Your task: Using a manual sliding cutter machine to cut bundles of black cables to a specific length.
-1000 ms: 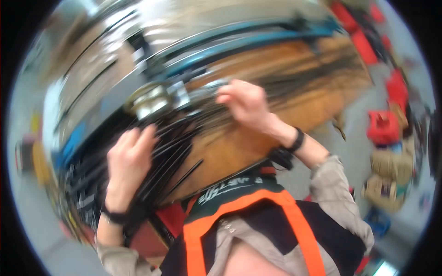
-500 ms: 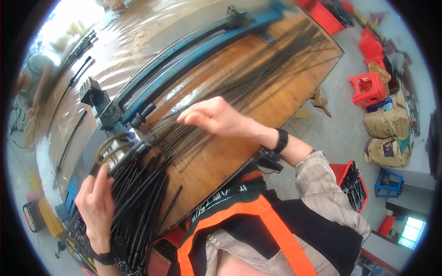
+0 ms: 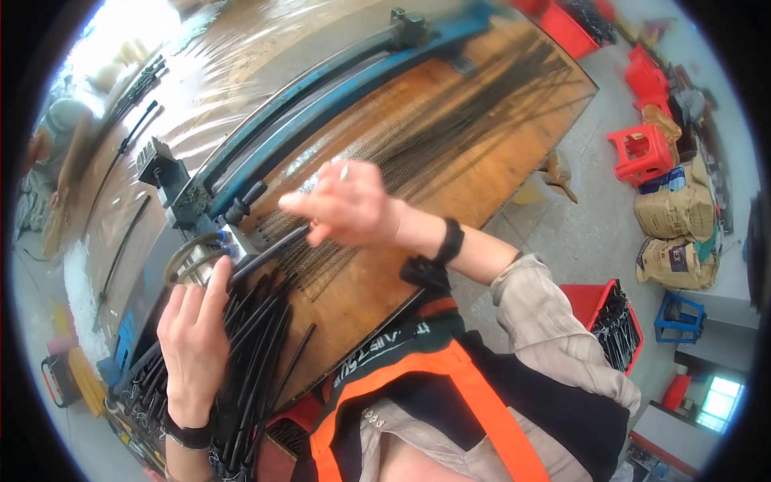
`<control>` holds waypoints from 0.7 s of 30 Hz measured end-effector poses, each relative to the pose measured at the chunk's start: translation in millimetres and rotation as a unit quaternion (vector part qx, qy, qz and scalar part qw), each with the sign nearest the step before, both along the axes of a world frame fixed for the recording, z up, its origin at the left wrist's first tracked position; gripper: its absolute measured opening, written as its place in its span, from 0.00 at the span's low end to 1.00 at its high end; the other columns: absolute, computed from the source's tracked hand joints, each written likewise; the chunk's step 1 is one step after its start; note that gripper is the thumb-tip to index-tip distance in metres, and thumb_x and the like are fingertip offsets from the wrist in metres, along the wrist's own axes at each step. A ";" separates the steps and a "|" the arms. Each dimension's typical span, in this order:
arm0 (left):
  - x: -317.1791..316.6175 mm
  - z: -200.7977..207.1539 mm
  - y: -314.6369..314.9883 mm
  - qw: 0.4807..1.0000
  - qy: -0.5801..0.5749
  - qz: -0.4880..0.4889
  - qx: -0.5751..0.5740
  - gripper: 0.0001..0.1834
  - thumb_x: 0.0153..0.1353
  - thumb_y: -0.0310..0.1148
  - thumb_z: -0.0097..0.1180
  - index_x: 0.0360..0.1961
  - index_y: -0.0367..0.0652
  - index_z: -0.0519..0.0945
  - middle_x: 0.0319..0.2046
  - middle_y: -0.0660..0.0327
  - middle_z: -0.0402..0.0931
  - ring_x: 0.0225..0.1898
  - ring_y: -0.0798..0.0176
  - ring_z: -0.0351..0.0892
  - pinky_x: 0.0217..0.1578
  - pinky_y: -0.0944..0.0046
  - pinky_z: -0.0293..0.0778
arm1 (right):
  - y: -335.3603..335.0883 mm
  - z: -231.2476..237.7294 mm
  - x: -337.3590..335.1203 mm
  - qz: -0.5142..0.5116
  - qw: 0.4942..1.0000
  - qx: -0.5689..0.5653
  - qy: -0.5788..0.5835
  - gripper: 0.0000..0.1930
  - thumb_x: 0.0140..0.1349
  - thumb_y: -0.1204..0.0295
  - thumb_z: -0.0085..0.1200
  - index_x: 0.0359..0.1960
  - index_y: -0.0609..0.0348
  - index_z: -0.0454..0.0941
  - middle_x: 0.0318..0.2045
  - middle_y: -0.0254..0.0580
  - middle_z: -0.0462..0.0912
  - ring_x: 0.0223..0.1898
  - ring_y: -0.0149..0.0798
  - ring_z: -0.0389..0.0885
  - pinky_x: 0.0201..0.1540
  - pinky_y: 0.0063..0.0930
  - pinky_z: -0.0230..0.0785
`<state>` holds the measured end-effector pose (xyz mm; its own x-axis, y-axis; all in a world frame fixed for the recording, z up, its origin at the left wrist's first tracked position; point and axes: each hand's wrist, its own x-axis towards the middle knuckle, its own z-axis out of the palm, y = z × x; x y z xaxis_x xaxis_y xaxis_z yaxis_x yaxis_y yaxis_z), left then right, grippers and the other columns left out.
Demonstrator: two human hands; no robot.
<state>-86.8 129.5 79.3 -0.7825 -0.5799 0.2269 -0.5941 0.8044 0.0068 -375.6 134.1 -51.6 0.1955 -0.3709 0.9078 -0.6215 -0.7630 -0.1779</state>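
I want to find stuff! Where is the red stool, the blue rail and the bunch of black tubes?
red stool (image 3: 640, 153), head view, on its seat.
blue rail (image 3: 337, 100), head view, mid-length.
black tubes (image 3: 257, 337), head view, middle of the bunch.

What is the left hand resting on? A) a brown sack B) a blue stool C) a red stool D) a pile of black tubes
D: the left hand lies flat on the pile of black tubes on the wooden workbench.

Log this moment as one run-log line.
left hand: flat on black tubes | right hand: pinching one tube's end | wooden bench | blue machine rail
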 end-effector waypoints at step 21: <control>207.1 32.0 13.7 0.917 0.175 0.343 -0.101 0.15 0.68 0.29 0.57 0.54 0.36 0.79 0.33 0.51 0.81 0.30 0.65 0.75 0.34 0.66 0.73 | -180.8 33.3 142.8 0.219 0.952 0.210 0.048 0.08 0.60 0.63 0.64 0.35 0.52 0.87 0.27 0.31 0.84 0.37 0.30 0.78 0.53 0.30 0.63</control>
